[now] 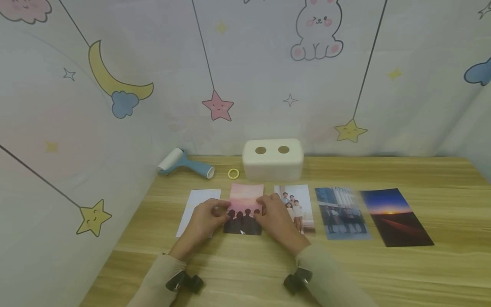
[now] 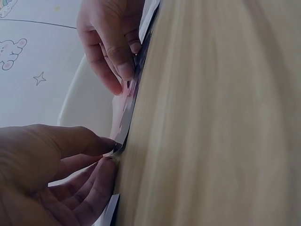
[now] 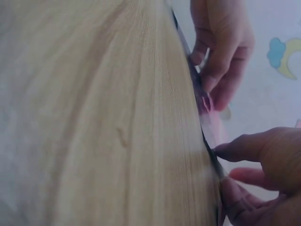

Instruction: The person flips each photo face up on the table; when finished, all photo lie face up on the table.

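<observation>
A photo with a pink sky and dark silhouettes of people [image 1: 245,196] lies on the wooden table in front of me. My left hand [image 1: 205,219] holds its left edge between thumb and fingers; in the left wrist view those fingertips [image 2: 107,165] meet at the edge of the print. On the opposite edge, my right hand [image 1: 278,217] holds the same photo with thumb and fingers. A white sheet [image 1: 195,200] lies partly beneath my left hand. Beside it on the right, a family photo [image 1: 303,204] is partly covered by my right hand.
Farther right lie a group photo [image 1: 341,213] and a sunset photo [image 1: 397,217]. Along the back of the table [image 1: 245,273] are a blue-handled lint roller [image 1: 195,165], a small yellow ring [image 1: 233,174] and a white box with two holes [image 1: 273,164]. A patterned curtain [image 1: 261,76] hangs behind.
</observation>
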{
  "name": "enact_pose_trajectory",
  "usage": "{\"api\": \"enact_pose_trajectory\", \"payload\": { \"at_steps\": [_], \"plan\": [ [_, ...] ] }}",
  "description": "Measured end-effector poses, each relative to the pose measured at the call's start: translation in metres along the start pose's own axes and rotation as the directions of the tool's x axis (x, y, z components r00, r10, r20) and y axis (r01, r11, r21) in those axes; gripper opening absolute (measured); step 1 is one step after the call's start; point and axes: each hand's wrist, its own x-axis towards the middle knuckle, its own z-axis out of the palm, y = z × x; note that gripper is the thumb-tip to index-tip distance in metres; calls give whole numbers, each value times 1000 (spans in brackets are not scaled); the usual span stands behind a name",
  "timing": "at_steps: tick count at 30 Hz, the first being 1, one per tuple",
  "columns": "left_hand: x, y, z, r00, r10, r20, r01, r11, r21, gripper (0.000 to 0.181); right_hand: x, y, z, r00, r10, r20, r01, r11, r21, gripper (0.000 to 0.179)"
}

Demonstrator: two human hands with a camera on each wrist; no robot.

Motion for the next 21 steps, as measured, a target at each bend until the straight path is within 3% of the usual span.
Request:
{"api": "enact_pose_trajectory", "payload": {
  "at_steps": [7, 15, 21],
  "plan": [
    [1, 0, 2, 1000, 12, -9, -11, 999, 48, 34, -3, -2, 0, 1000, 14, 0, -14, 1000, 4, 40],
    [0, 0, 2, 999, 38, -11, -38, 998, 44, 34, -3, -3, 0, 1000, -2, -16, 2, 1000, 6, 39],
    [0, 1, 2, 999, 46, -14, -45, 998, 31, 33, -4, -4, -1, 1000, 29, -5, -29, 999, 16, 40]
  ]
}}
